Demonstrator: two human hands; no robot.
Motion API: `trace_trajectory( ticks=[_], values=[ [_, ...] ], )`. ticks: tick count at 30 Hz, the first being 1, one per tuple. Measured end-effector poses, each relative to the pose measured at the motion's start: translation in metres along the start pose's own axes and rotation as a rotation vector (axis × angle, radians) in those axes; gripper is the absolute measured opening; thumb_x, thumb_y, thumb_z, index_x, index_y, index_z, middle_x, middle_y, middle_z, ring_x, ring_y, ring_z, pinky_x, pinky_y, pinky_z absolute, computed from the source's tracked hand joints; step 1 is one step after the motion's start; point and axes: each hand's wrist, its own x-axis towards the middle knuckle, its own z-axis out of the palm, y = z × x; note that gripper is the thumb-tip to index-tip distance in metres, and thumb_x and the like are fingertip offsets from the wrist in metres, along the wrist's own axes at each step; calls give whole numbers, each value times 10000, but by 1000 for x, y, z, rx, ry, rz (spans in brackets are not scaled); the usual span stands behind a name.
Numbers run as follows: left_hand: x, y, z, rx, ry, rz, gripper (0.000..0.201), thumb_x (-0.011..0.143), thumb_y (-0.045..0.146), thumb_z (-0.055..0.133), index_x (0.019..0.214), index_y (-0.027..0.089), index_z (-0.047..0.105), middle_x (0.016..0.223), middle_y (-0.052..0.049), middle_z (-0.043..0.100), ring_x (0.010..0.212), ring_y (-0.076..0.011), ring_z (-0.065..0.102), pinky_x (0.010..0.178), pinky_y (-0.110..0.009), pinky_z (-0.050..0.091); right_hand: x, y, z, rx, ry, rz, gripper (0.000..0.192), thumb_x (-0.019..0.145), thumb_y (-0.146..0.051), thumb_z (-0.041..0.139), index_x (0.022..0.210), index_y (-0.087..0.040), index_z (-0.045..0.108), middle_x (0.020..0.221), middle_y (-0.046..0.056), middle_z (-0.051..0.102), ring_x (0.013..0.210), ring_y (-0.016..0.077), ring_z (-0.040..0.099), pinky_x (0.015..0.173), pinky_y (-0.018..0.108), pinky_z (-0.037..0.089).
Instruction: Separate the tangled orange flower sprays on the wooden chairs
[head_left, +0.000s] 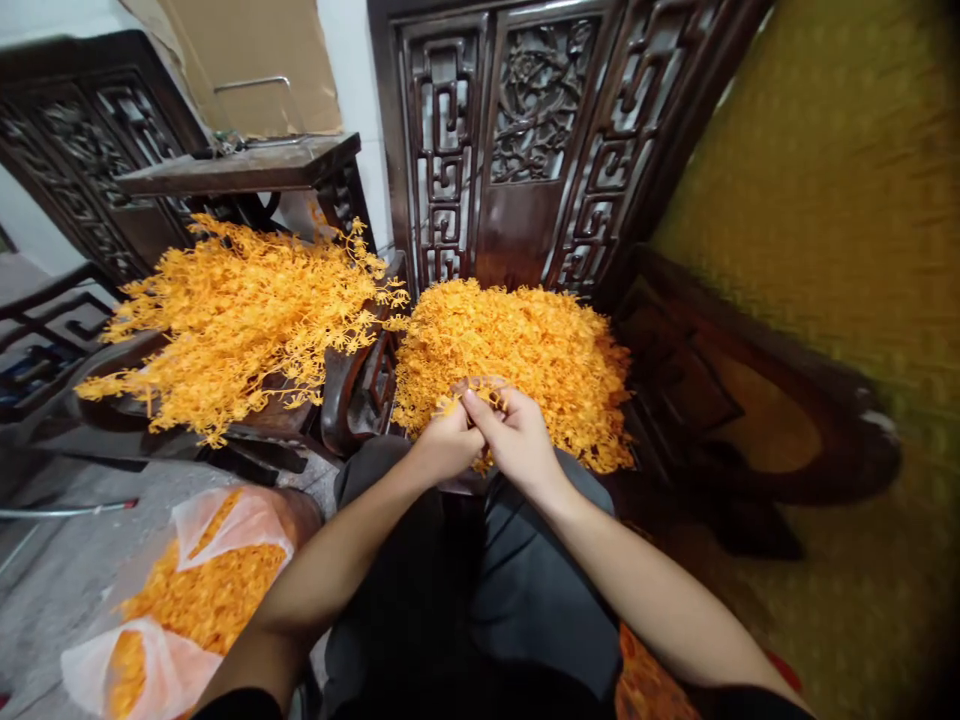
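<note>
Left hand (pixel 444 445) and right hand (pixel 517 440), frame centre, both pinching one orange plastic sprig (pixel 480 392) | judged light, springy, brittle | grip stem | heap (pixel 525 350) behind.

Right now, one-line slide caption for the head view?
Both hands, left hand and right hand, pinch small orange plastic pieces over a heaped pile.

The carved chair (pixel 525 150) is dark wood with a glossy polish. On its seat the orange sprigs (pixel 525 350) look like matt moulded plastic. Left of the chair, a thin plastic bag (pixel 225 525) is translucent and crinkled, lying on a rough grey concrete floor (pixel 67 580).
</note>
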Motion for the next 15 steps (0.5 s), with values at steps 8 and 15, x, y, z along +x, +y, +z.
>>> trace_trajectory(
  ticks=[8, 15],
  values=[
    [-19, 41, 4, 338, -235, 221, 530, 905, 483, 649, 1373, 233, 639, 1327, -112, 684, 1176, -281, 639, 1042, -391, 470, -1, -8, -33, 154, 340, 38, 467, 890, -666, 606, 887, -199, 613, 708, 40, 706, 595, 180, 653, 555, 290, 513],
    [-16, 86, 6, 1024, -10, 300, 546, 893, 704, 560, 736, 210, 728, 611, -54, 647, 617, -204, 589, 644, -294, 396, -37, -12, -62, -58, 385, -7, 434, 950, -666, 520, 885, -239, 562, 575, -32, 600, 479, 149, 559, 494, 281, 429]
  ],
)
